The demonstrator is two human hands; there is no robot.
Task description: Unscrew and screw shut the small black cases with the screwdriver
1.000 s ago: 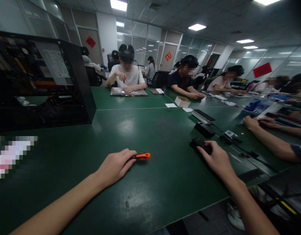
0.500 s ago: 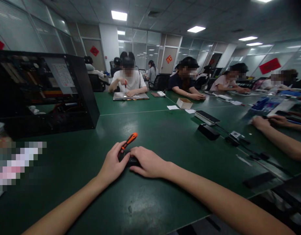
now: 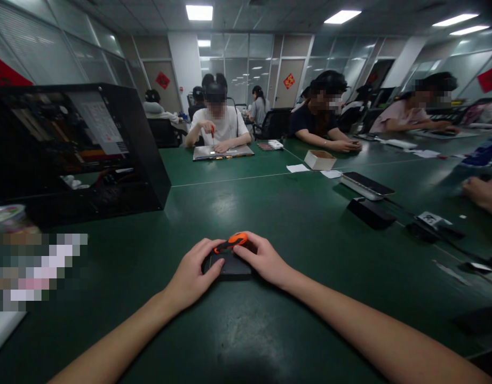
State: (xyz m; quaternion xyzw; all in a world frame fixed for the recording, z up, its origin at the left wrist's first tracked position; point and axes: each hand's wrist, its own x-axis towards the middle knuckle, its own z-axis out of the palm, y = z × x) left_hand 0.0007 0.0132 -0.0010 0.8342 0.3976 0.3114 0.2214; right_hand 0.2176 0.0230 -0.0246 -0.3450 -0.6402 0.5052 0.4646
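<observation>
A small black flat device (image 3: 230, 266) lies on the green table (image 3: 270, 213) right in front of me. My left hand (image 3: 192, 277) is curled around its left edge and also holds an orange-handled screwdriver (image 3: 231, 242) that rests across the device's top. My right hand (image 3: 264, 260) is closed on the device's right side, fingers touching the orange handle.
An open black computer case (image 3: 78, 149) stands at the left. A phone on a white box (image 3: 366, 185), a black block (image 3: 370, 212) and cables (image 3: 434, 226) lie at the right. Several people sit working around the far table; another person's hand (image 3: 484, 193) rests at the right edge.
My right hand brought the black device from the right to the middle. Both hands now meet on it, and the screwdriver has tilted from pointing up to lying across the top.
</observation>
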